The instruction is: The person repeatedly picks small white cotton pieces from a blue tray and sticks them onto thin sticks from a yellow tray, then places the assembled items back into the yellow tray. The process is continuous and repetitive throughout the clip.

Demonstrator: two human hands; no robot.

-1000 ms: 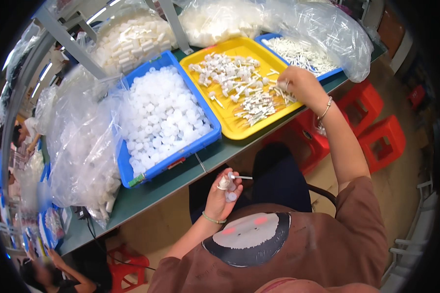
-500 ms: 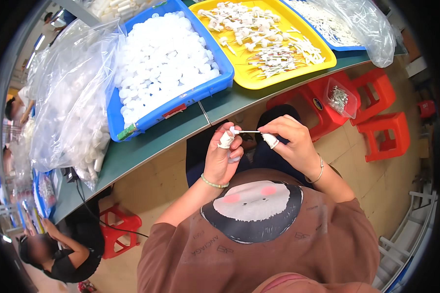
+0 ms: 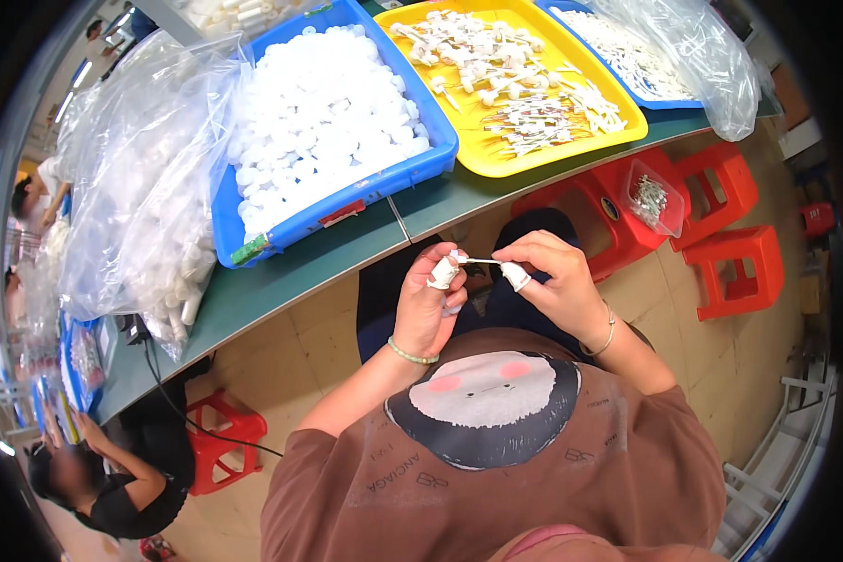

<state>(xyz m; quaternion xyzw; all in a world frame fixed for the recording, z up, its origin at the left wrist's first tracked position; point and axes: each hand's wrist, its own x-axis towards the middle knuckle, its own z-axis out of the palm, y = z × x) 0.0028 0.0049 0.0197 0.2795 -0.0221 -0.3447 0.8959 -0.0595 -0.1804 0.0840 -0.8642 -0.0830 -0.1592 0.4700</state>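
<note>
Just beyond my lap, my left hand is closed, pinching a small white plastic piece between thumb and fingertips. My right hand grips one end of a thin pale rod between thumb and forefinger. The rod's other end meets the white piece; whether it sits inside cannot be told. White wrapping covers both thumbs. Beyond my hands, on the green table, a blue tray holds a heap of white plastic caps. Beside it, a yellow tray carries rod pieces with white ends.
Clear bags of white tubes lie at the left. Another blue tray with small white parts stands far right, partly under a clear bag. Red stools stand at the right, one bearing a plastic tub. Another person sits lower left.
My hands have come slightly closer together, and less of the rod shows between them. The trays and table have shifted a little in view.
</note>
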